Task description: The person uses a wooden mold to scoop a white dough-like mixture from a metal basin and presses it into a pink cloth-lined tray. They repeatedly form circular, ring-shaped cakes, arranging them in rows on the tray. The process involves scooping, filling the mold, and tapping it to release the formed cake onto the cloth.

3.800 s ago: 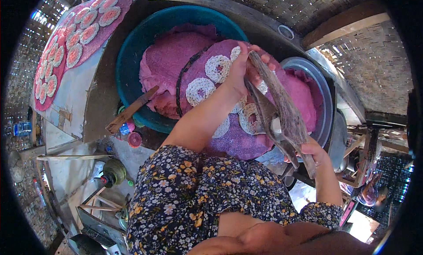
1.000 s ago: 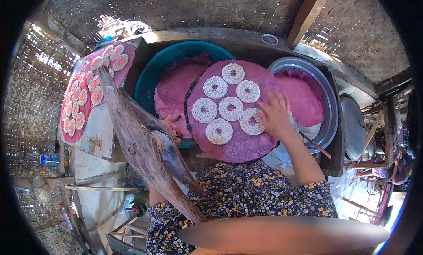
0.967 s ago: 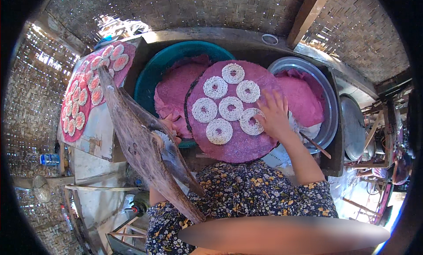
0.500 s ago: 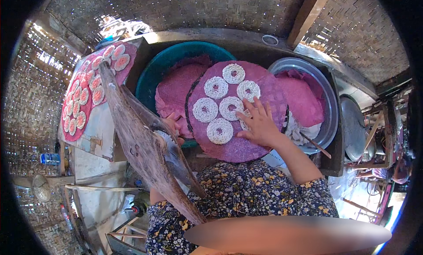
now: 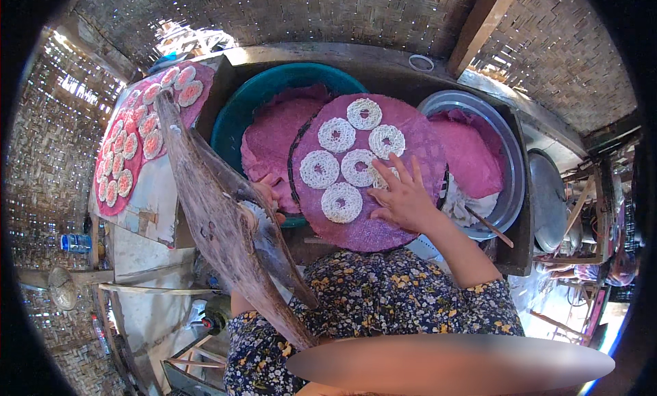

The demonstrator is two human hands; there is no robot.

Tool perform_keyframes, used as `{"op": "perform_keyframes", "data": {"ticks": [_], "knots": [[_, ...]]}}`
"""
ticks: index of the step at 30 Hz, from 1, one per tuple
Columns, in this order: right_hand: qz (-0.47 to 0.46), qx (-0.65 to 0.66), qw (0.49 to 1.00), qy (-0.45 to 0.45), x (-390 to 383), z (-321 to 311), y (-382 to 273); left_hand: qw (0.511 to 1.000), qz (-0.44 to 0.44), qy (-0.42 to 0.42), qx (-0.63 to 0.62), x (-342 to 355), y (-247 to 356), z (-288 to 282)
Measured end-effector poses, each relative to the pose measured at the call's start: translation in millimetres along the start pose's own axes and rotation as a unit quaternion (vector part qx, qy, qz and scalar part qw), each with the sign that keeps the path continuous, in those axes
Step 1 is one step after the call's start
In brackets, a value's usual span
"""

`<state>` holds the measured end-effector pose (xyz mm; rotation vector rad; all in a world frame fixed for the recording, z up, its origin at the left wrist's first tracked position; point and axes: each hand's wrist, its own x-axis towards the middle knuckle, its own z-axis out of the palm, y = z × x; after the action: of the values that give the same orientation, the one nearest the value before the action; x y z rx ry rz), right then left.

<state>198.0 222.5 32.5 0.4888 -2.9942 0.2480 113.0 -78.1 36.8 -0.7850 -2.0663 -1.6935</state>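
White doughy rings (image 5: 347,168): seemed fragile, scoopable beneath.
Right hand (image 5: 406,199): splayed, empty, near pink cloth's (image 5: 421,137) right edge.
Left hand (image 5: 269,193): grip unclear.

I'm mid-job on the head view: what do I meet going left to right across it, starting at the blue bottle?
Blue bottle → pink-centred white rounds → left hand → leftmost white ring → right hand → grey basin → round grey metal piece.
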Motion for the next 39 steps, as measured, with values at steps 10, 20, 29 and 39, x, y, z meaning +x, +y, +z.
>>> {"op": "perform_keyframes", "data": {"ticks": [10,20,29,39], "knots": [[0.057,-0.020,0.997,0.046,2,0,9,1.000,-0.002,-0.006,-0.003,2,-3,3],[0.050,0.004,0.999,0.000,-1,-7,10,1.000,-0.001,-0.005,-0.003,4,-2,1],[0.049,0.000,0.999,0.009,-1,-2,12,1.000,-0.001,-0.005,0.003,4,-2,2],[0.055,0.009,0.998,0.015,-1,-3,14,1.000,-0.007,0.003,0.010,-1,-1,-2]]}}
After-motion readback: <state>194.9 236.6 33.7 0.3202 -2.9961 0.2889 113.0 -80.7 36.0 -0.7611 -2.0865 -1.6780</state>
